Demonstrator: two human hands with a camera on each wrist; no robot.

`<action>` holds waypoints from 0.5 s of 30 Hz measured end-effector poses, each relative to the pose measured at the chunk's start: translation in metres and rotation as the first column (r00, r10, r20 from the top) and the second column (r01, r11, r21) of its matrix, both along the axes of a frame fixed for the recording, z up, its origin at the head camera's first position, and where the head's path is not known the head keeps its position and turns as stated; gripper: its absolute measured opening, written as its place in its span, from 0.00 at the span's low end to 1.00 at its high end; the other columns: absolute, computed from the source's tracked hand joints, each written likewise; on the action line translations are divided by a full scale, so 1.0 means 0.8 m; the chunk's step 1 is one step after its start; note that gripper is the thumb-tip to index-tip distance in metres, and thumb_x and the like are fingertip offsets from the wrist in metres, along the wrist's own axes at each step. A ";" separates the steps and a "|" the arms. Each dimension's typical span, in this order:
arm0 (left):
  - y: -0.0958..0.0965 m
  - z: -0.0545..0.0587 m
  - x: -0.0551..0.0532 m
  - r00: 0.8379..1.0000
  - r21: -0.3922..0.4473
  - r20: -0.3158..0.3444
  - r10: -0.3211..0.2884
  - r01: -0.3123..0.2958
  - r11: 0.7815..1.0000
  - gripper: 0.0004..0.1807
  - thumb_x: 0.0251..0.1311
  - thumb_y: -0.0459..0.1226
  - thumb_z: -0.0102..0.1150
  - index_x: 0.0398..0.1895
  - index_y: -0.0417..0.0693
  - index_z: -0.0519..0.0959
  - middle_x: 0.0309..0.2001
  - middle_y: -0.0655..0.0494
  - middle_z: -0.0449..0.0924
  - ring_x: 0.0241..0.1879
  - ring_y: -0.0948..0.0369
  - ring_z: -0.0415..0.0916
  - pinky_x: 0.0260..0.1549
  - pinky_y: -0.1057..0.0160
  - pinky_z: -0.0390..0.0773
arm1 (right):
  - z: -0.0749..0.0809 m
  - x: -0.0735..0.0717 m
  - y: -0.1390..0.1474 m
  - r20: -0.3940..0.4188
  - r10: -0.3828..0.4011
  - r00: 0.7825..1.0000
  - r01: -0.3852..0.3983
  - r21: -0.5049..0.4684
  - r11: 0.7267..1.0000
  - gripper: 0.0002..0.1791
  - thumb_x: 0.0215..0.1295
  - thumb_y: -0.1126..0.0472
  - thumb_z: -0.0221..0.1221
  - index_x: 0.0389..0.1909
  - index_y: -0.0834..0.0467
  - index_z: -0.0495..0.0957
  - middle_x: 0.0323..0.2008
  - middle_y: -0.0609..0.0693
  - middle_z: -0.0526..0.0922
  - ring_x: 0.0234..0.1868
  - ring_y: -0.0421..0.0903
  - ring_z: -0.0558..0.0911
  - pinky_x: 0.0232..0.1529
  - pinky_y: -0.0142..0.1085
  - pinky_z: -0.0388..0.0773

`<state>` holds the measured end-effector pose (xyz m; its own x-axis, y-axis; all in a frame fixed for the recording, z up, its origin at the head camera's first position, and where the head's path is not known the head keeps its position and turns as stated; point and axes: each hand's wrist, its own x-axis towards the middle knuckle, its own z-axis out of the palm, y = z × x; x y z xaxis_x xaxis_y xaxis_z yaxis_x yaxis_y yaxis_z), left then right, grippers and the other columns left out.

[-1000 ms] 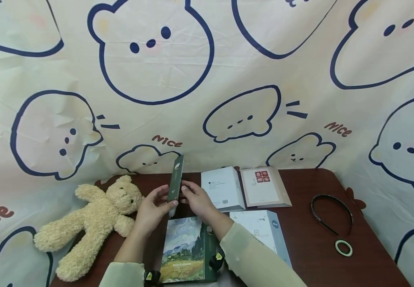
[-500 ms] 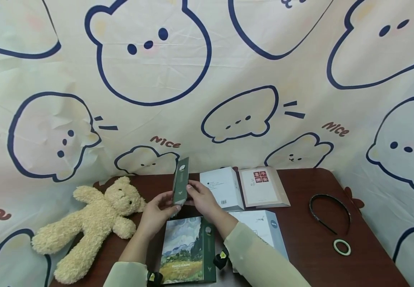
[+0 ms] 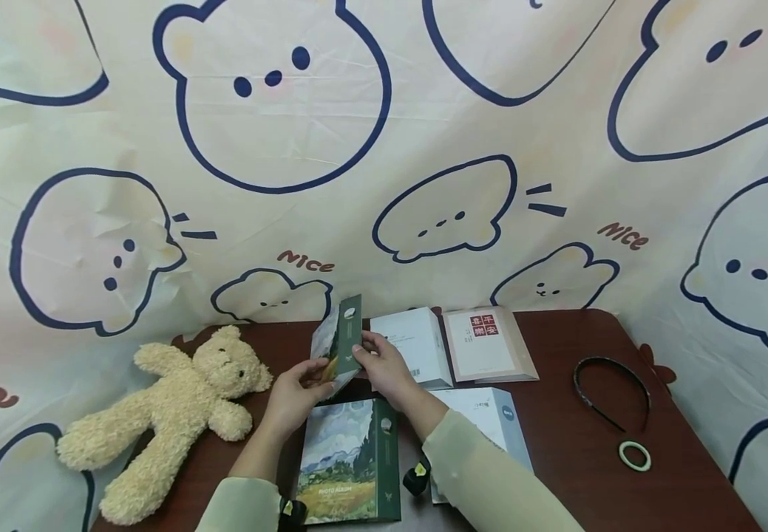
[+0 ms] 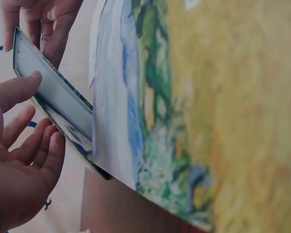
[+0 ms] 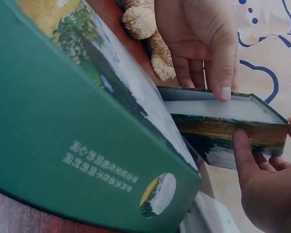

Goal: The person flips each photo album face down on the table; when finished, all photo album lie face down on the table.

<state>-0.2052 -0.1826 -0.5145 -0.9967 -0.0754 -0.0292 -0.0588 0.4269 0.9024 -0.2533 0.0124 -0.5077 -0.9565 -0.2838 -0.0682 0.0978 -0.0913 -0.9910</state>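
Both hands hold a small green-spined photo album (image 3: 349, 336) upright above the table, its spine tilted to the right. Its left side shows a pale sheet and a bit of painted cover. My left hand (image 3: 296, 395) pinches the lower edge, thumb on the pale page edges (image 5: 223, 110) and fingers beneath. On the spine side, my right hand (image 3: 386, 371) grips it with the thumb along the painted cover, as the right wrist view shows. Below lies a second album (image 3: 340, 458) with a landscape painting, green spine and the words "PHOTO ALBUM"; its cover (image 4: 184, 111) fills much of the left wrist view.
A cream teddy bear (image 3: 180, 399) lies at the left. Behind the right hand are a white book (image 3: 406, 341) and a beige one (image 3: 486, 351) with red characters. A white-blue book (image 3: 483, 414) is partly under the right arm. At right lie a headband (image 3: 599, 360) and a pale green ring (image 3: 622, 454).
The held album has moved slightly right and turned, so more of its spine and its left side show. The right hand has shifted right with it; both hands keep hold.
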 end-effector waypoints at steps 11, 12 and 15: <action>0.000 -0.010 -0.006 1.000 -0.085 0.004 0.005 -0.004 0.996 0.25 0.61 0.36 0.74 0.63 0.48 0.82 0.57 0.46 0.82 0.58 0.48 0.79 0.53 0.45 0.82 | -0.015 -0.001 0.007 0.023 0.002 1.000 -0.003 0.068 0.998 0.31 0.78 0.58 0.58 0.76 0.64 0.63 0.69 0.63 0.72 0.58 0.52 0.83 0.50 0.40 0.86; 0.000 -0.010 -0.007 1.000 -0.088 0.004 0.001 -0.001 0.996 0.25 0.61 0.36 0.74 0.63 0.48 0.82 0.58 0.46 0.82 0.59 0.48 0.79 0.53 0.45 0.82 | -0.017 -0.002 0.008 0.024 -0.001 1.000 -0.001 0.074 0.997 0.31 0.78 0.58 0.58 0.76 0.64 0.63 0.69 0.63 0.72 0.58 0.52 0.83 0.50 0.40 0.86; 0.001 -0.010 -0.008 1.000 -0.088 0.012 -0.006 0.007 0.996 0.26 0.61 0.36 0.74 0.63 0.48 0.82 0.58 0.46 0.82 0.59 0.47 0.78 0.53 0.45 0.81 | -0.020 -0.004 0.009 0.021 -0.004 1.000 0.002 0.105 0.994 0.31 0.77 0.58 0.58 0.76 0.65 0.63 0.68 0.63 0.73 0.57 0.52 0.83 0.49 0.39 0.86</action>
